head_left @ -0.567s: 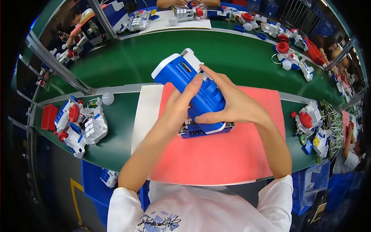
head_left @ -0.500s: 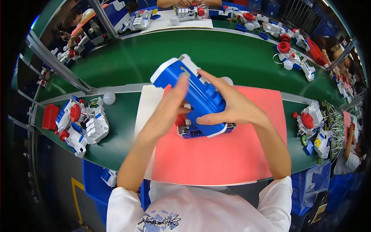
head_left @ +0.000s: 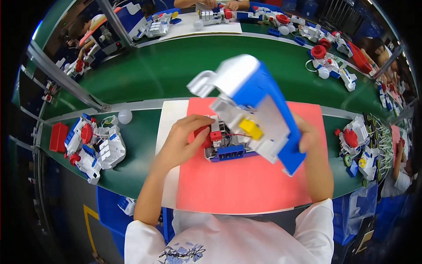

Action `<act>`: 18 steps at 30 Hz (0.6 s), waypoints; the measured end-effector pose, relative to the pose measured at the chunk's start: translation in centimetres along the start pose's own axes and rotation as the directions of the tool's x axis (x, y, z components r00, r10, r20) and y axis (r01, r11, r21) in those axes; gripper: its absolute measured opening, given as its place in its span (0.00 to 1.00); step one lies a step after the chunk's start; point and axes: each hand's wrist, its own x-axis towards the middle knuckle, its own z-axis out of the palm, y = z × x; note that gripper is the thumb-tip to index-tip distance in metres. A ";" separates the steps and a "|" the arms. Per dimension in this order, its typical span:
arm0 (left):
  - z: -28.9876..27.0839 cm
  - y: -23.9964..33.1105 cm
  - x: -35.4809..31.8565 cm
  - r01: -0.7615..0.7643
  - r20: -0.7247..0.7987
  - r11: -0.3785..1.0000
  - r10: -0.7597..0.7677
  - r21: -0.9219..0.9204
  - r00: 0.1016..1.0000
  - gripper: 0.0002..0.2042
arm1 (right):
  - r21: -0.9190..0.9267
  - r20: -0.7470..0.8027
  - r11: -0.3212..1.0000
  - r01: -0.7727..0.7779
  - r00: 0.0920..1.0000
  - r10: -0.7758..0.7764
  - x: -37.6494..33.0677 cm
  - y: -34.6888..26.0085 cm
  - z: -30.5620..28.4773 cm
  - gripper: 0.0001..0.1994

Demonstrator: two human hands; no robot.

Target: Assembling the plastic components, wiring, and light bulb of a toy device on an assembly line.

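Note:
My right hand (head_left: pixel 310 134) grips the edge of a blue and white plastic housing (head_left: pixel 263 99), raised and tilted so that its hollow inside shows. A yellow block (head_left: pixel 251 129) sits in that hollow. Below it on the pink mat (head_left: pixel 237 189) lies the lower half of the unit (head_left: pixel 231 152), with exposed inner parts and a blue front. A thin red wire runs from it toward the raised housing. My left hand (head_left: pixel 182 138) has its fingers closed round a red round part (head_left: pixel 202 136) at the lower half's left end. The housing covers its right end.
White and blue part-built units (head_left: pixel 110 147) and a red bin (head_left: pixel 58 135) stand at the left. More units (head_left: pixel 354 136) and bundled wires (head_left: pixel 383 149) lie at the right. Across the green belt (head_left: pixel 154 66), another person's hands (head_left: pixel 220 5) work among similar parts.
The blue housing has been lifted off the lower half and turned, so its inside now shows. My left hand has left the housing and moved down to the red part.

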 end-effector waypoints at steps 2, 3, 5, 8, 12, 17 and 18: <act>0.4 1.1 1.9 -0.100 -0.040 0.991 0.104 0.085 0.994 0.12 | -0.105 0.006 0.992 0.069 0.998 -0.068 -2.8 0.6 -3.0 0.66; 0.4 1.6 2.8 -0.120 0.010 0.992 0.120 0.047 0.993 0.13 | -0.114 -0.091 0.991 0.066 0.993 -0.077 -4.3 0.7 -4.1 0.67; 1.0 3.0 5.2 -0.145 0.287 0.986 0.162 -0.080 0.944 0.15 | -0.027 -0.279 1.000 0.003 0.960 -0.010 -6.5 -0.2 -4.5 0.68; 2.8 3.9 9.2 0.040 0.667 0.998 -0.002 -0.042 0.745 0.16 | 0.027 -0.296 1.000 -0.005 0.955 0.013 -7.6 0.7 -5.9 0.67; 5.7 3.5 11.9 0.167 0.776 0.966 0.052 -0.200 0.628 0.11 | -0.075 -0.213 0.993 0.095 0.971 -0.109 -7.2 0.5 -4.5 0.65; 5.6 0.5 12.6 0.348 0.674 0.915 -0.127 -0.204 0.728 0.07 | -0.322 -0.119 0.947 0.014 0.991 -0.055 -2.5 -2.3 -2.9 0.63; 5.6 -0.5 12.7 0.281 0.640 0.935 -0.083 -0.215 0.764 0.10 | -0.348 -0.084 0.937 -0.014 0.996 -0.017 -1.4 -3.1 -2.8 0.61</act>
